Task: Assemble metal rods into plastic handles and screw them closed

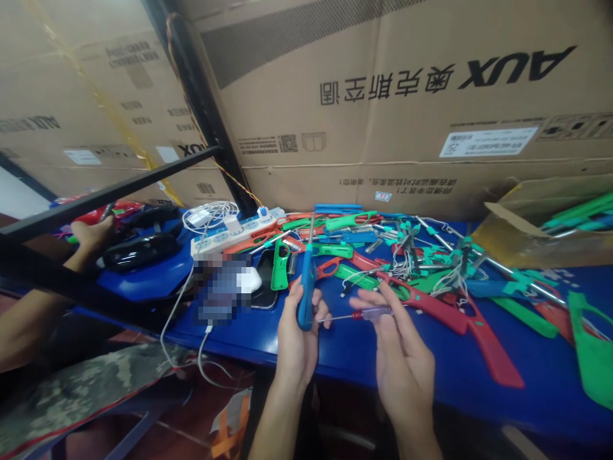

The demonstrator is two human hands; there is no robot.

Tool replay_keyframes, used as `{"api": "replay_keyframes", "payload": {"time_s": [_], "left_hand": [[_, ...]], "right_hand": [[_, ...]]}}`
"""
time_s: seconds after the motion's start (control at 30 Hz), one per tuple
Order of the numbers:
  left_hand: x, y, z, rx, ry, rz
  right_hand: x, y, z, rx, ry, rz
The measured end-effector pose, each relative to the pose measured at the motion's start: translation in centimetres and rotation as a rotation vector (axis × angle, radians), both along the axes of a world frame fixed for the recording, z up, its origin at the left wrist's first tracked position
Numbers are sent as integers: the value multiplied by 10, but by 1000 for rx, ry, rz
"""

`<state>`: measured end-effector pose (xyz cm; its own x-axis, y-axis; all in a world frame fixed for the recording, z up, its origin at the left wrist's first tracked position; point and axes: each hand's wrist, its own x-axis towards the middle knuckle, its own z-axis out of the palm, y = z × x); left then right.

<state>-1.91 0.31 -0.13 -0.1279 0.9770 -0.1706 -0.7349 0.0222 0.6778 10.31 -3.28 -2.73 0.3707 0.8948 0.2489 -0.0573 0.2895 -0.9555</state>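
A blue long-nosed lighter (306,287) stands nearly upright in my left hand (297,345), its thin metal nozzle pointing away from me. Between the fingers of my right hand (402,364) is a small screwdriver (373,313) with a see-through purple handle. The screwdriver's shaft points left, and its tip meets the lower end of the blue handle or lies just beside it; I cannot tell which. Just beyond my hands lie loose green, red, orange and blue lighter shells, among them a red shell (495,351) to the right and a green one (281,265) to the left.
A white power strip (239,231) and coiled cable sit at the back left, near phones on the blue table (345,354). Lighter parts with wires and metal tubes (445,239) pile up rightward, beside an open carton (512,223). Another person's hand (93,235) works beyond a black frame (115,188).
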Motion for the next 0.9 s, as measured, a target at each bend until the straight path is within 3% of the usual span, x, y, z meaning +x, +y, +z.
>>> {"api": "replay_keyframes", "payload": {"time_s": [0.17, 0.4, 0.67, 0.9], "left_hand": [[-1, 0, 2, -11, -29, 16], [1, 2, 0, -18, 0, 17], [-2, 3, -2, -40, -33, 36], [-2, 3, -2, -36, -29, 53]], "right_hand": [[3, 0, -5, -12, -12, -47], [0, -3, 7, -48, -70, -30], [6, 2, -7, 40, -51, -10], [0, 2, 4, -1, -77, -37]]}}
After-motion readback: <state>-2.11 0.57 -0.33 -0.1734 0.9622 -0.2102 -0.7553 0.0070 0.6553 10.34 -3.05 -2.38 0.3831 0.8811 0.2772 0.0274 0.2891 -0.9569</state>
